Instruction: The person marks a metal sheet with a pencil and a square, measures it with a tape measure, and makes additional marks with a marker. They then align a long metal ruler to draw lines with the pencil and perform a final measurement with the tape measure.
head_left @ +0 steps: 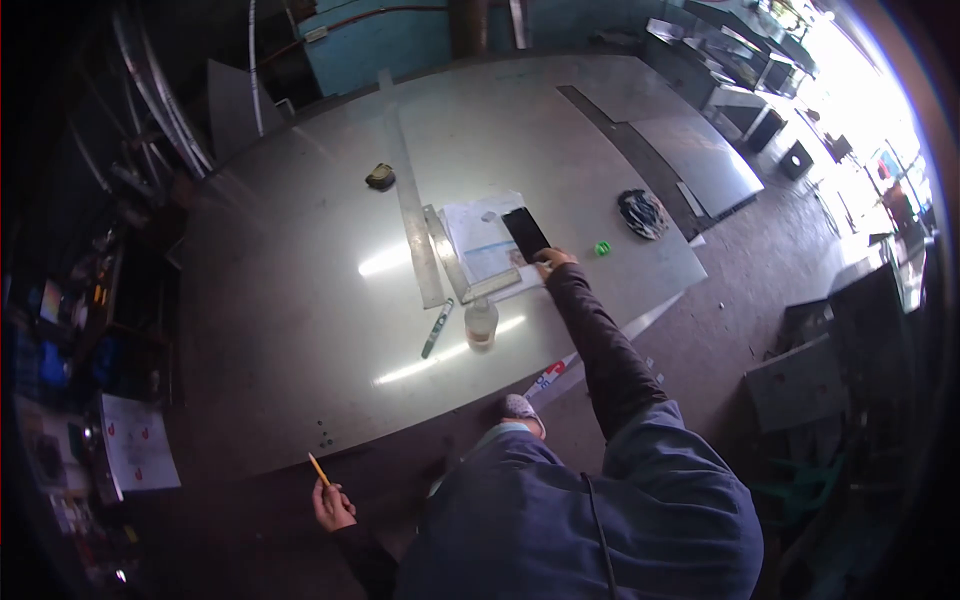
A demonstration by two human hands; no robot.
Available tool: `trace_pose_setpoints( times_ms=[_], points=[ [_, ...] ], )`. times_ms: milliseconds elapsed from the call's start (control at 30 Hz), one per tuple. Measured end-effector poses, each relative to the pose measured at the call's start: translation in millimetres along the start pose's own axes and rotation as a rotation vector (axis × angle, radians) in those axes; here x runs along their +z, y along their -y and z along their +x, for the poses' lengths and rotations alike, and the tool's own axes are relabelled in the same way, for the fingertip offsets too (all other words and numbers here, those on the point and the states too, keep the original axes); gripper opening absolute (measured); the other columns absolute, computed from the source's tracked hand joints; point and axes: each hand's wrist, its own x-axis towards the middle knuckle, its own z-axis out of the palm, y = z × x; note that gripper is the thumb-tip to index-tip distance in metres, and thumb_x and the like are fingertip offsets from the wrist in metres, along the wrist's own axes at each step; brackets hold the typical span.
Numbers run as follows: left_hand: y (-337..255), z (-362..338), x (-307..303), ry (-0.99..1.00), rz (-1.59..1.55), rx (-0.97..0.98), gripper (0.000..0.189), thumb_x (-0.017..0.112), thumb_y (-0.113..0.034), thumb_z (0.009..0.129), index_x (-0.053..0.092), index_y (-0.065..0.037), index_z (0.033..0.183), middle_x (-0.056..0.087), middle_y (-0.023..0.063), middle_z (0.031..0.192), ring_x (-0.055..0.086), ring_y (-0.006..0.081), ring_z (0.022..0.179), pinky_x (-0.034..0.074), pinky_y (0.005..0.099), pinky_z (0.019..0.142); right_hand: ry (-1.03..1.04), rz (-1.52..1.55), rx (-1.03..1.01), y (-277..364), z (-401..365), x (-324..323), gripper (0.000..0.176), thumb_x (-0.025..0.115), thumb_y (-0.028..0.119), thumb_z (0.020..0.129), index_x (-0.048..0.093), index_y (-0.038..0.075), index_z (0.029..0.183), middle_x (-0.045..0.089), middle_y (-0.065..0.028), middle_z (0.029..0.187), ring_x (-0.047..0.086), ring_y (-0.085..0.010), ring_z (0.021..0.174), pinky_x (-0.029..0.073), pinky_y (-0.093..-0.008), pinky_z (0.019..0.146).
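My left hand [333, 506] is closed around a yellow pencil [318, 470], just off the table's near-left edge, its tip pointing up. My right hand [555, 262] reaches across the table, fingers closed at the near end of a black smartphone [525, 233]. Beneath the phone lie papers with drawn lines [475, 226]. A metal L-shaped square [447, 255] rests along the papers' left and near sides. Next to it is a long metal straightedge [412, 210]. Closer to me are a green-and-white marker [437, 328] and a clear plastic bottle [481, 322].
On the sheet-metal tabletop [290, 330] sit a tape measure [380, 177], a small green ring-shaped item [602, 248] and a dark cloth bundle [642, 215]. Metal sheet pieces [690, 165] lie at the far right. Metal parts [735, 60] stand beyond the table.
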Motion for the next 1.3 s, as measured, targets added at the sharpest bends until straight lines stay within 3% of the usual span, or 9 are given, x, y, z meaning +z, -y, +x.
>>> trace_pose_setpoints(
  times_ms=[67, 167, 333, 433, 567, 767, 867, 1233, 1300],
  points=[
    [17, -8, 17, -0.036, 0.044, 0.006, 0.034, 0.057, -0.008, 0.088, 0.049, -0.005, 0.120, 0.056, 0.0009, 0.076, 0.043, 0.0042, 0.047, 0.033, 0.0181, 0.035, -0.155, -0.148, 0.037, -56, 17, 3, 0.030, 0.071, 0.023, 0.071, 0.065, 0.015, 0.099, 0.062, -0.0128, 0.100, 0.056, -0.0327, 0.099, 0.045, -0.0398, 0.089],
    [-4, -28, 74, -0.044, -0.068, -0.017, 0.030, 0.054, -0.009, 0.090, 0.050, -0.004, 0.119, 0.055, 0.0025, 0.074, 0.042, 0.0048, 0.045, 0.032, 0.0186, 0.035, 0.049, -0.407, 0.464, -93, 29, -25, 0.061, 0.070, 0.040, 0.071, 0.047, 0.028, 0.126, 0.042, -0.0147, 0.131, 0.041, -0.0366, 0.119, 0.041, -0.0473, 0.095],
    [-46, -42, 167, 0.055, -0.087, 0.044, 0.025, 0.050, -0.013, 0.094, 0.054, -0.001, 0.116, 0.048, 0.0001, 0.066, 0.038, 0.0034, 0.044, 0.030, 0.0183, 0.037, 0.182, -0.340, 0.201, -210, 39, -8, 0.053, 0.071, 0.024, 0.065, 0.057, 0.023, 0.115, 0.055, -0.0203, 0.109, 0.047, -0.0369, 0.106, 0.041, -0.0476, 0.091],
    [-75, -55, 209, 0.033, -0.050, 0.060, 0.024, 0.050, -0.013, 0.093, 0.055, -0.002, 0.114, 0.045, -0.0031, 0.065, 0.036, 0.0022, 0.047, 0.029, 0.0170, 0.040, 0.225, -0.269, 0.079, -203, 44, -26, 0.046, 0.074, 0.021, 0.067, 0.057, 0.013, 0.109, 0.060, -0.0153, 0.093, 0.058, -0.0305, 0.091, 0.049, -0.0438, 0.079],
    [-108, -73, 247, 0.115, 0.018, 0.145, 0.022, 0.051, -0.013, 0.093, 0.059, -0.001, 0.110, 0.044, -0.0056, 0.065, 0.036, 0.0013, 0.053, 0.028, 0.0171, 0.047, 0.085, 0.650, 0.421, -125, 52, -42, 0.037, 0.073, 0.021, 0.077, 0.054, 0.004, 0.104, 0.060, -0.0072, 0.083, 0.060, -0.0135, 0.061, 0.053, -0.0258, 0.051],
    [-150, -102, 291, 0.341, 0.165, 0.293, 0.024, 0.051, -0.014, 0.093, 0.061, -0.001, 0.110, 0.045, -0.0026, 0.057, 0.038, 0.0017, 0.052, 0.031, 0.0190, 0.048, 0.417, 1.064, 0.069, 87, 17, -110, 0.028, 0.065, 0.001, 0.080, 0.053, 0.001, 0.106, 0.062, -0.0101, 0.096, 0.062, -0.0148, 0.071, 0.054, -0.0277, 0.060],
    [-168, -108, 295, 0.430, 0.190, 0.295, 0.025, 0.049, -0.015, 0.094, 0.061, -0.001, 0.111, 0.045, -0.0014, 0.056, 0.039, 0.0023, 0.049, 0.032, 0.0198, 0.046, 0.677, 1.333, 0.276, 172, -8, -132, 0.035, 0.061, 0.002, 0.084, 0.052, -0.001, 0.118, 0.061, -0.0091, 0.096, 0.062, -0.0137, 0.070, 0.055, -0.0276, 0.066],
    [-165, -101, 261, 0.450, 0.177, 0.346, 0.024, 0.049, -0.013, 0.094, 0.063, 0.001, 0.107, 0.045, -0.0022, 0.055, 0.039, 0.0025, 0.048, 0.030, 0.0204, 0.044, 0.884, 1.353, 0.150, 225, -47, -118, 0.039, 0.061, 0.010, 0.087, 0.051, -0.001, 0.122, 0.062, -0.0117, 0.100, 0.065, -0.0219, 0.085, 0.057, -0.0334, 0.075],
    [-159, -98, 253, 0.510, 0.120, 0.163, 0.029, 0.045, -0.017, 0.096, 0.059, 0.002, 0.112, 0.037, -0.0045, 0.052, 0.032, 0.0028, 0.044, 0.026, 0.0204, 0.042, 0.857, 1.321, 0.023, 229, -51, -120, 0.035, 0.061, 0.006, 0.086, 0.054, -0.001, 0.119, 0.063, -0.0107, 0.099, 0.064, -0.0200, 0.089, 0.055, -0.0321, 0.079]
  ],
)
